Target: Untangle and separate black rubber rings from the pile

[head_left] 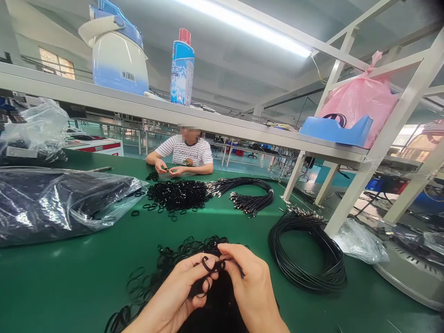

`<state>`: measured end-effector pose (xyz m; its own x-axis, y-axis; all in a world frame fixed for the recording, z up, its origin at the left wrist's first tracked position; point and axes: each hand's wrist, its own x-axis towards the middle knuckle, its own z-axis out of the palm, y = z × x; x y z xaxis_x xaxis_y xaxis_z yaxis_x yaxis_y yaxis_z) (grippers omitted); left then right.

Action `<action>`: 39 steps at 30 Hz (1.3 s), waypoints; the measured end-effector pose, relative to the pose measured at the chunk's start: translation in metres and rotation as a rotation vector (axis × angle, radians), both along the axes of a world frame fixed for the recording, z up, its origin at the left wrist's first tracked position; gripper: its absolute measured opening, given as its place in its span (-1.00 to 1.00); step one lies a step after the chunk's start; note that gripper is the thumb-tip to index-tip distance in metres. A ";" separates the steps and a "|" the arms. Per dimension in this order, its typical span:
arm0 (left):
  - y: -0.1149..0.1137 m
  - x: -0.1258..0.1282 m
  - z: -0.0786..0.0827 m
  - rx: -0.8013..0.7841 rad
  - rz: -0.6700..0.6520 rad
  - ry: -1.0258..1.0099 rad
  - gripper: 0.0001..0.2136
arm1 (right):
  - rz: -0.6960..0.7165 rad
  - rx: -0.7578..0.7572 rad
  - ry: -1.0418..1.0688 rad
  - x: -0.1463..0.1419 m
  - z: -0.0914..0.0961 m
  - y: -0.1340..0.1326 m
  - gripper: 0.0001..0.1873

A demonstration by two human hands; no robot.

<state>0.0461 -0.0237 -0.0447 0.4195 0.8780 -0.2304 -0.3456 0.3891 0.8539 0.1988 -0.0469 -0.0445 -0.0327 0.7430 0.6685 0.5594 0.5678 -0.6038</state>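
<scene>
Black bands (pixel 204 289), thin and ring-shaped, are gripped in my left hand (pixel 180 286), with loops sticking out between the fingers. My right hand (pixel 251 282) meets it from the right, thumb and forefinger pinched on a black band (pixel 219 265) between the two hands. Fingers hide part of these bands, so I cannot tell how many are held. Under and around both hands spreads a large pile of the same black bands (pixel 166 263) on the green tabletop (pixel 69 277).
Coiled black cables (pixel 308 277) lie to the right, with another cable bundle (pixel 253 203) farther back. A second band heap (pixel 176 194) sits before a person (pixel 187 152) across the table. A plastic bag (pixel 69 203) lies left. A shelf (pixel 222 122) crosses overhead; its post (pixel 378 134) stands right.
</scene>
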 end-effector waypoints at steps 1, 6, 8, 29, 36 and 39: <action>0.000 0.000 0.000 -0.015 0.013 0.003 -0.78 | -0.007 0.000 0.001 0.000 0.001 0.000 -0.56; 0.001 -0.002 -0.003 -0.041 0.077 0.009 -0.81 | -0.067 -0.040 0.005 0.003 0.003 0.000 -0.61; 0.003 -0.003 -0.004 -0.035 0.101 0.020 -0.83 | -0.077 -0.051 0.003 0.006 0.004 0.001 -0.62; 0.012 -0.017 0.004 0.693 0.048 0.775 -0.79 | -0.032 -0.364 0.185 0.002 0.009 0.002 -0.71; 0.010 -0.015 0.002 0.697 0.017 0.786 -0.88 | -0.013 -0.369 0.193 0.005 0.012 0.000 -0.76; 0.011 -0.015 -0.001 0.684 0.055 0.789 -0.80 | 0.002 -0.327 0.069 0.003 0.016 -0.005 -0.76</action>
